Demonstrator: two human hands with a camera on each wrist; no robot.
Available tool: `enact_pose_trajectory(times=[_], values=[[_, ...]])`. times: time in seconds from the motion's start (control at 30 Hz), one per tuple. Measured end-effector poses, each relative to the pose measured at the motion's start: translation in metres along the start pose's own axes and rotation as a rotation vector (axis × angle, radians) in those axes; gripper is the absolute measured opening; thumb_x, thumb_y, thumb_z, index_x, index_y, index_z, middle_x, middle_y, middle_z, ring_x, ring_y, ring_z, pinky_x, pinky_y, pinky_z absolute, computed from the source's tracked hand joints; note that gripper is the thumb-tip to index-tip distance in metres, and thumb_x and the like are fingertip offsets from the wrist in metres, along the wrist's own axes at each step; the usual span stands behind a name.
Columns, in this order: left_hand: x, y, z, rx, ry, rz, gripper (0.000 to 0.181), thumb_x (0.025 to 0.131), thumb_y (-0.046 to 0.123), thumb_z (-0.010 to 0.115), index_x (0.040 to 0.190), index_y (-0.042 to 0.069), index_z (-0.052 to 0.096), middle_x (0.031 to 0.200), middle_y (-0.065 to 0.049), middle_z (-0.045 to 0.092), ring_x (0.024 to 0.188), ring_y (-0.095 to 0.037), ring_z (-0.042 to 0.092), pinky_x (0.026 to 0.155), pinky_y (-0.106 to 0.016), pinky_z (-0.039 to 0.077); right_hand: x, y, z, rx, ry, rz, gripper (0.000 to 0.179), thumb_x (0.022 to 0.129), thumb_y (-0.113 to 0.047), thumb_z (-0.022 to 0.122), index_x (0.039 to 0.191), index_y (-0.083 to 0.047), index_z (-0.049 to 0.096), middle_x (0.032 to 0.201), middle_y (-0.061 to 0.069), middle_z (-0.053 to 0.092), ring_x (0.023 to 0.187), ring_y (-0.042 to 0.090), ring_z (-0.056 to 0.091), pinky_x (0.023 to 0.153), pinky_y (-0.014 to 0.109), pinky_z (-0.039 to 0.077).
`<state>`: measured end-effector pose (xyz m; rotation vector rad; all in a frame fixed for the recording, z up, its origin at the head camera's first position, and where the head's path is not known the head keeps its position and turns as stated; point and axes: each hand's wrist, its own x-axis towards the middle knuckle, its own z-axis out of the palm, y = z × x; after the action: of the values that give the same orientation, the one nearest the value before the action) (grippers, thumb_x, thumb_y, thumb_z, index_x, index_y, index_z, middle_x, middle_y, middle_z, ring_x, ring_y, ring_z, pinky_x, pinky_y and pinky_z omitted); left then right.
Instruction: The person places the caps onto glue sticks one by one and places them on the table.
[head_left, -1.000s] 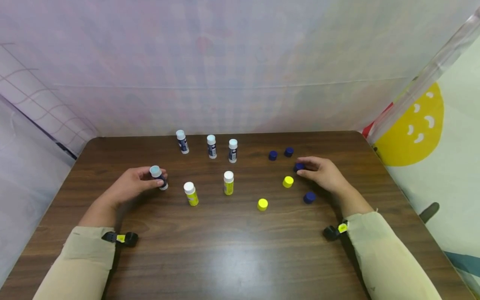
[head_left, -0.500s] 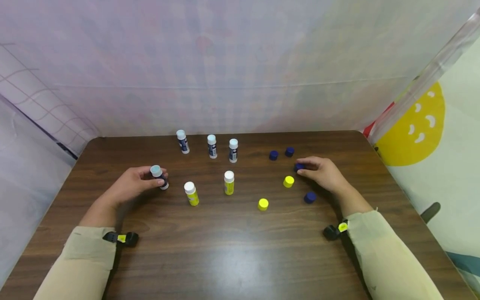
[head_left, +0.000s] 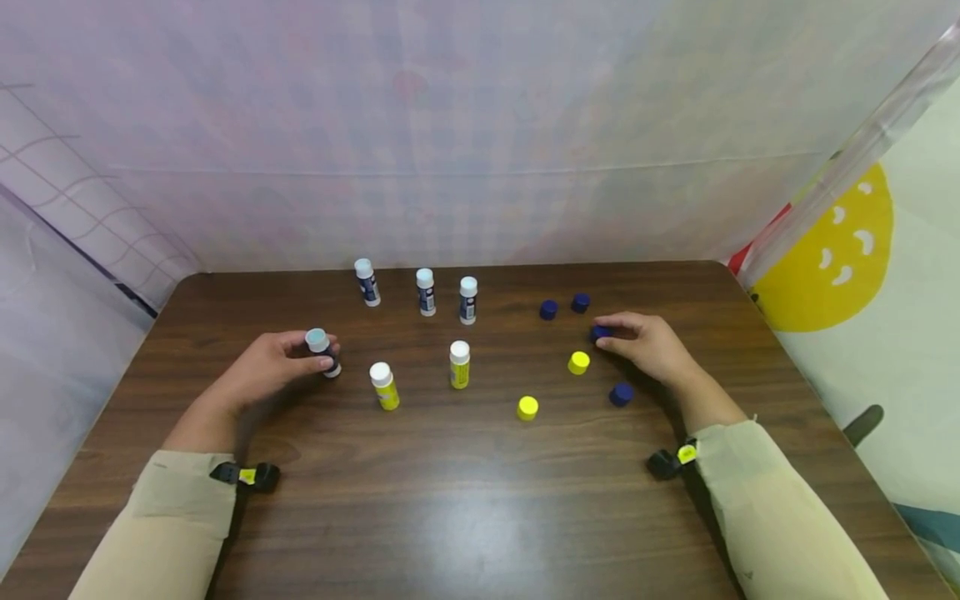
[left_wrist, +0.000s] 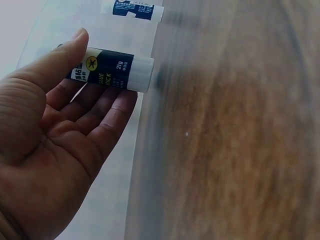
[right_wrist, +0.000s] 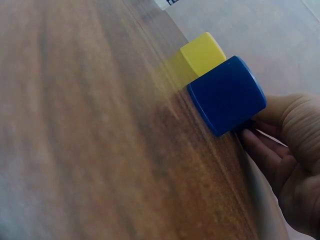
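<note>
My left hand [head_left: 262,375] holds a dark-blue-labelled glue stick [left_wrist: 107,67] between thumb and fingers, its white base close over the table. Its pale top [head_left: 317,340] has no cap on. At the right, my right hand [head_left: 648,346] pinches a dark blue cap [head_left: 599,333] between thumb and fingers, partly hidden by them. In the right wrist view another blue cap [right_wrist: 229,96] stands in front of the fingers, with a yellow cap [right_wrist: 202,57] behind it. Two yellow glue sticks [head_left: 386,387] [head_left: 460,365] stand upright between the hands.
Three blue-labelled glue sticks [head_left: 426,292] stand in a row near the table's back edge. Two blue caps [head_left: 549,310] [head_left: 581,302] lie beyond my right fingers. A second yellow cap [head_left: 527,407] lies nearer the middle. A pale curtain [head_left: 480,167] hangs behind the brown table [head_left: 420,508].
My left hand, with the glue stick in it, has shifted very slightly to the right. My right hand stays at the same blue cap, and the other sticks and caps stay put.
</note>
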<state>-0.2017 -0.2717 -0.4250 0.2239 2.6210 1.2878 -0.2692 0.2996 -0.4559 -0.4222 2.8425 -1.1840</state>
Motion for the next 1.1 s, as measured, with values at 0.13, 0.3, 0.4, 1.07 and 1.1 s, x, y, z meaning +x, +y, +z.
enact_pose_trajectory(times=[0.13,0.3,0.4,1.07,1.1], values=[[-0.001,0.004,0.0,-0.006,0.005,0.011,0.041,0.099,0.027,0.073,0.134,0.007,0.069,0.133,-0.011,0.072,0.129,-0.028,0.063,0.096,-0.018,0.05,0.0,0.0,0.0,-0.001,0.002,0.003,0.038,0.096,-0.026,0.077,0.13,-0.009,0.072,0.133,0.014,0.071,0.125,0.032,0.065,0.091,0.005,0.04],[-0.001,0.006,0.001,-0.013,0.011,0.013,0.042,0.099,0.027,0.073,0.135,0.007,0.068,0.133,-0.011,0.072,0.13,-0.028,0.062,0.092,-0.012,0.048,-0.001,-0.001,0.0,0.002,0.009,0.001,0.037,0.096,-0.026,0.077,0.13,-0.009,0.073,0.132,0.014,0.071,0.124,0.031,0.065,0.09,0.003,0.041],[-0.001,0.006,0.001,-0.011,0.014,0.011,0.042,0.099,0.028,0.073,0.135,0.007,0.068,0.133,-0.012,0.072,0.131,-0.029,0.062,0.095,-0.016,0.051,-0.001,-0.002,0.0,0.005,0.015,-0.006,0.037,0.096,-0.024,0.077,0.129,-0.008,0.073,0.131,0.014,0.072,0.123,0.032,0.066,0.089,0.003,0.041],[-0.004,0.013,0.0,0.001,0.044,0.024,0.044,0.099,0.033,0.073,0.135,0.008,0.068,0.133,-0.011,0.072,0.131,-0.03,0.062,0.108,-0.042,0.052,-0.004,-0.008,-0.002,0.014,0.009,0.01,0.04,0.098,-0.027,0.074,0.133,-0.007,0.07,0.135,0.015,0.069,0.126,0.034,0.065,0.088,0.002,0.041],[-0.004,0.013,0.0,0.0,0.044,0.021,0.045,0.099,0.033,0.073,0.135,0.008,0.068,0.133,-0.01,0.072,0.131,-0.029,0.062,0.107,-0.037,0.053,-0.004,-0.008,-0.002,0.014,0.01,0.011,0.04,0.098,-0.028,0.074,0.133,-0.007,0.07,0.135,0.015,0.069,0.126,0.034,0.065,0.088,0.003,0.041]])
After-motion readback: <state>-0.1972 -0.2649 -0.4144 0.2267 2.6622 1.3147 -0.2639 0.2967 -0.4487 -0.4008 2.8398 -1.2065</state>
